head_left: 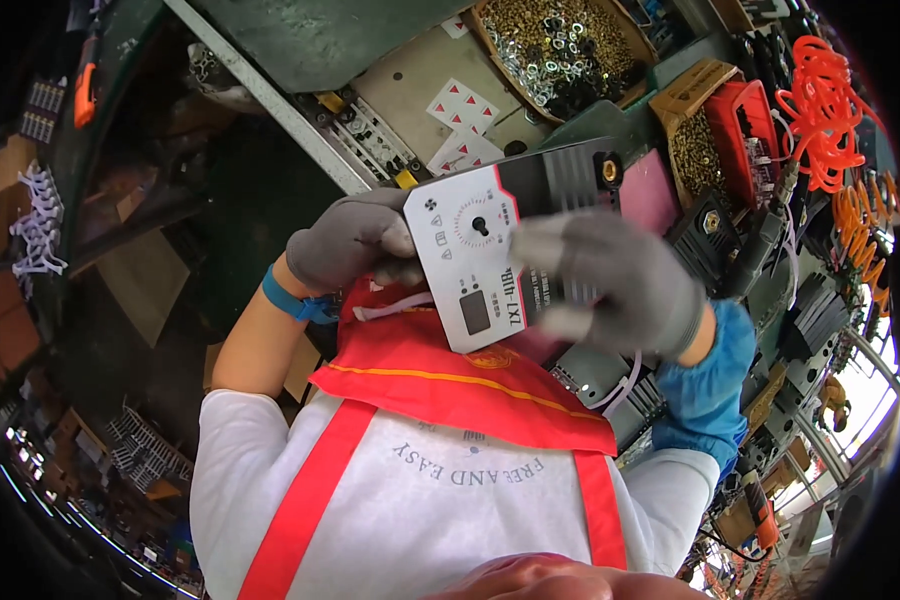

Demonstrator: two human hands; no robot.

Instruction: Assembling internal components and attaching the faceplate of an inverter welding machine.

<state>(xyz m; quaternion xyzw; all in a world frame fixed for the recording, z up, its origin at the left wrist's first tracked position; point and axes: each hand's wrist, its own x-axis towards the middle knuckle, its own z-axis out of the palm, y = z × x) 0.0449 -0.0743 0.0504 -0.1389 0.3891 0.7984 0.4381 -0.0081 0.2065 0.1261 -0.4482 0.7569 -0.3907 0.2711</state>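
Tilted in front of my red apron (450, 392) is a control panel (448, 262), white on its left part and black on its right, with a red line between. Its white part carries a round dial scale around a dark hole and a small dark window. My left hand (355, 240), in a grey glove, is closed on the panel's left edge; some fingers are hidden. Over the panel's black side is my right hand (615, 285), also gloved and smeared by motion. Whether it touches the panel I cannot tell. A whitish strip (395, 306) lies on the apron below my left hand.
Beyond the panel, playing cards (462, 108) lie on the bench, beside a box of brass and silver small parts (560, 50). To the right are a carton of brass pieces (698, 150), a red bin (745, 130) and coiled red hose (825, 115). A metal bench edge (270, 95) runs at left.
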